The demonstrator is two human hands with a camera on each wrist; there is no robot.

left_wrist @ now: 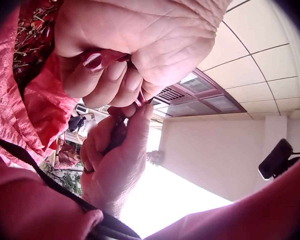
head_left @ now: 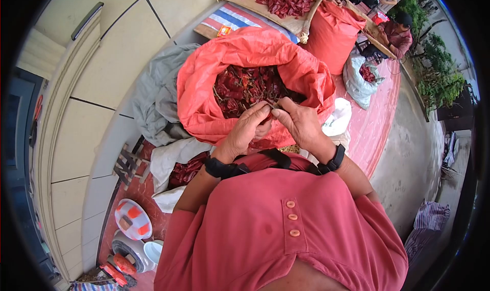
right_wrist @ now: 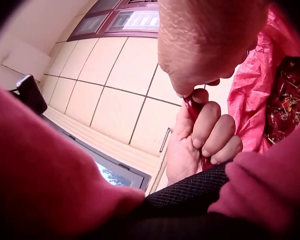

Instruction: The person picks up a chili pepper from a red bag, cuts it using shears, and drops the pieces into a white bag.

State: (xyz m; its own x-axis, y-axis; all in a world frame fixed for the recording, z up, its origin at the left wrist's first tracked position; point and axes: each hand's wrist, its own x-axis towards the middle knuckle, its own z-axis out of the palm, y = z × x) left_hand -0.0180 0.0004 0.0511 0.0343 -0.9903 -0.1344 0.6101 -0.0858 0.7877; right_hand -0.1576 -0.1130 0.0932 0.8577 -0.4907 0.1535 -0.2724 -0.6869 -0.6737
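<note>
A large red woven sack [head_left: 204, 76] stands open, with dried red chilies [head_left: 236, 89] and stems inside. Over its near edge, the left hand [head_left: 250, 125] curls its fingers round a red chili [left_wrist: 101, 59], whose glossy part shows between fingers and palm. The right hand [head_left: 301, 125] meets it at the fingertips, thumb and forefinger pinching the chili's end. Another dark red chili [left_wrist: 118, 135] lies in the right hand's curled fingers in the left wrist view. In the right wrist view the left hand's chili [right_wrist: 192, 107] runs from the fingertips down into the palm.
Grey-green sacks [head_left: 158, 97] lie left of the red sack, and a white sack [head_left: 176, 155] with chilies below them. Behind are a tray of chilies [head_left: 255, 10], a full red sack [head_left: 334, 33] and a seated person [head_left: 398, 35]. Basins [head_left: 133, 218] stand lower left.
</note>
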